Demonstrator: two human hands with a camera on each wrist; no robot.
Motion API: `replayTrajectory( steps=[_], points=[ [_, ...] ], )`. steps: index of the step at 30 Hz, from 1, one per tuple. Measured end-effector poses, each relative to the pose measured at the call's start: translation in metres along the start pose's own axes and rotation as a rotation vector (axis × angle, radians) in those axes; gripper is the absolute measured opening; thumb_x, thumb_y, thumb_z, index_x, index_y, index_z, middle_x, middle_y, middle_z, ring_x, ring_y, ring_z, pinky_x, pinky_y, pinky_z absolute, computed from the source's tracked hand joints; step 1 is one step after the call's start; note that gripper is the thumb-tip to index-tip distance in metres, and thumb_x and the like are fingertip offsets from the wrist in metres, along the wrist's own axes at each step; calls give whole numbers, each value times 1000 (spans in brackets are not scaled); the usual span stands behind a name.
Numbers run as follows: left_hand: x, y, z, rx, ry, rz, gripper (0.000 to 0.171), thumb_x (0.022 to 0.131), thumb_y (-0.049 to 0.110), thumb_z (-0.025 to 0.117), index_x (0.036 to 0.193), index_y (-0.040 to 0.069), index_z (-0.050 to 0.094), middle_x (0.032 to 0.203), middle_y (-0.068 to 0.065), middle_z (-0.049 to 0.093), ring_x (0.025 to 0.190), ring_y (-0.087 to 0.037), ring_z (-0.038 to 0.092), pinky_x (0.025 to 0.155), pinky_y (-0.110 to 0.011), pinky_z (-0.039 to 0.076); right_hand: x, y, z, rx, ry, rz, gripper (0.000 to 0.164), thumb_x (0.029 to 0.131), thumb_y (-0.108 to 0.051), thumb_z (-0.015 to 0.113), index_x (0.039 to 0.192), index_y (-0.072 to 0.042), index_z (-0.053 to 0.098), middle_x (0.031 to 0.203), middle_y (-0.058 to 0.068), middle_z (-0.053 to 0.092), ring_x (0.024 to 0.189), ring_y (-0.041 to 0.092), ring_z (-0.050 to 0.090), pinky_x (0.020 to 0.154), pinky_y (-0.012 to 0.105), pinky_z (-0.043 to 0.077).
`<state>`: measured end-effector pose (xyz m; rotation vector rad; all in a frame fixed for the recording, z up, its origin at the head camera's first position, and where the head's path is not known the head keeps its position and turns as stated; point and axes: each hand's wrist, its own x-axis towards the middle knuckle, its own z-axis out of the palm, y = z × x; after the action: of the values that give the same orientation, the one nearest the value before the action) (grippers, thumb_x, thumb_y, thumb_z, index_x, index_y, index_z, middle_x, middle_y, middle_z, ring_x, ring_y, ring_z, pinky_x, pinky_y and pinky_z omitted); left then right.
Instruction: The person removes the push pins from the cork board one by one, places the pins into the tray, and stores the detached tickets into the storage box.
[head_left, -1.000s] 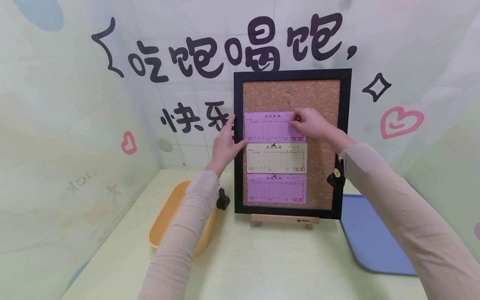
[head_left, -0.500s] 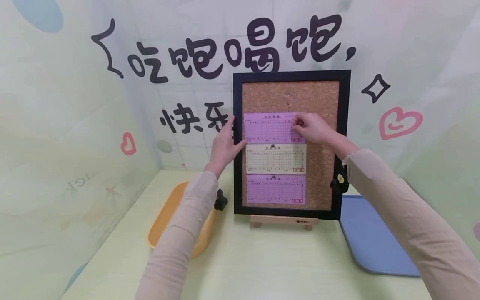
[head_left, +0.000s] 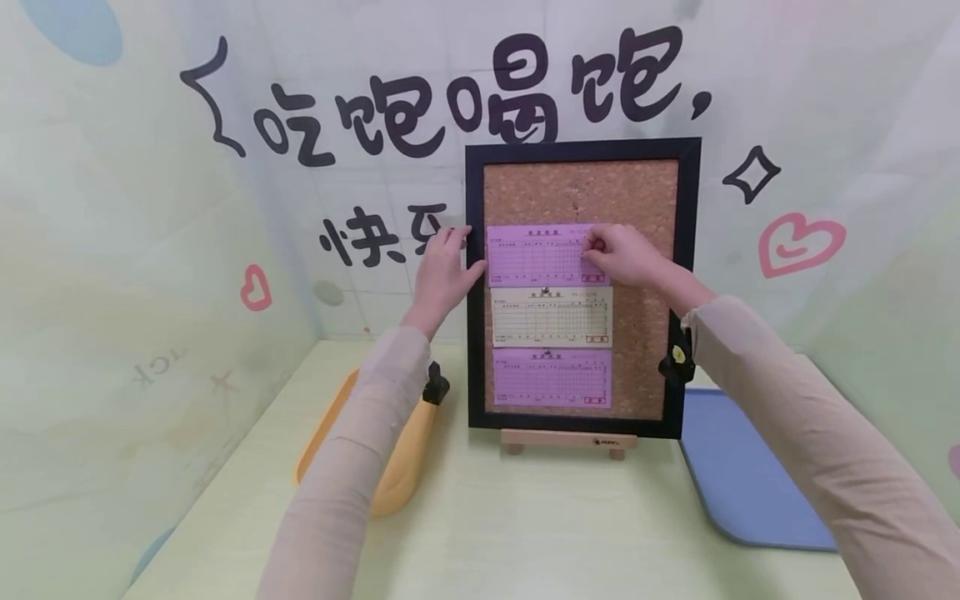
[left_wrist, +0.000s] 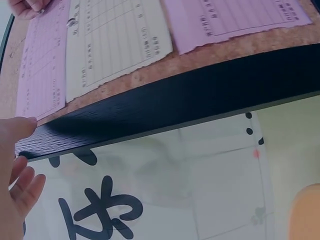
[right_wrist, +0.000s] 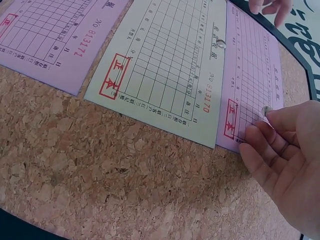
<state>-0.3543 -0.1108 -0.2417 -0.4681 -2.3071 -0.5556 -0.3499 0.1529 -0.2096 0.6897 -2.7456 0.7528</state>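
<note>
Left hand (head_left: 444,271): spans the left side of the black rectangular frame (head_left: 476,358), thumb on the front face, fingers at the outer edge, so it is clasped lightly on that side.
Right hand (head_left: 628,252): fingers bent inward, their tips together over the upper slip, pinching a small silvery pin (right_wrist: 266,110) at the thumb tip; how deep the pin sits cannot be told.
Upper slip: a purple rectangular paper form (head_left: 536,254) with a printed grid and a red boxed stamp.
Its place: flat on the brown cork board (head_left: 637,350), between the two hands; the right hand covers part of its right end, and the left thumb is just beside its left edge.
Middle slip: a pale yellow paper form (head_left: 551,321), directly below, with a silvery round pin (right_wrist: 221,44) near its top edge and the red number 813170.
Lower slip: another purple paper form (head_left: 551,379), numbered 813171.
Board: upright on a light wooden stand (head_left: 570,438).
Table: pale green (head_left: 555,525), with an orange tub (head_left: 408,467) left of the board and a flat blue tray (head_left: 750,467) at right.
</note>
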Motion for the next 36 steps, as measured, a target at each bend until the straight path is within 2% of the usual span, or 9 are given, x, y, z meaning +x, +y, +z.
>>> replayTrajectory(
  steps=[9,18,28,36],
  points=[
    [15,8,-11,16,17,64,37,79,13,68,112,-1,60,102,-15,58,99,-29,51,87,-36,41,2,-4,-1,-31,8,-1,10,91,-10,50,91,-1,55,79,11,53,69,21,47,59,31,36],
    [21,12,-12,13,-62,59,35,81,10,65,114,0,58,107,-14,57,102,-28,52,91,-35,41,2,-3,0,-33,7,2,10,91,-10,50,91,-1,55,79,11,53,69,21,47,59,31,37],
    [23,16,-8,-19,-68,57,35,80,6,65,114,0,59,108,-13,57,103,-27,53,91,-34,42,1,-1,0,-20,5,3,11,91,-10,50,92,-1,55,82,11,53,72,22,48,61,32,36],
    [26,20,-5,-1,-111,51,36,82,7,63,117,3,57,111,-12,55,103,-26,52,89,-34,43,0,0,2,-21,12,3,10,91,-10,50,92,-1,55,83,11,53,73,22,48,63,32,36]
  ],
)
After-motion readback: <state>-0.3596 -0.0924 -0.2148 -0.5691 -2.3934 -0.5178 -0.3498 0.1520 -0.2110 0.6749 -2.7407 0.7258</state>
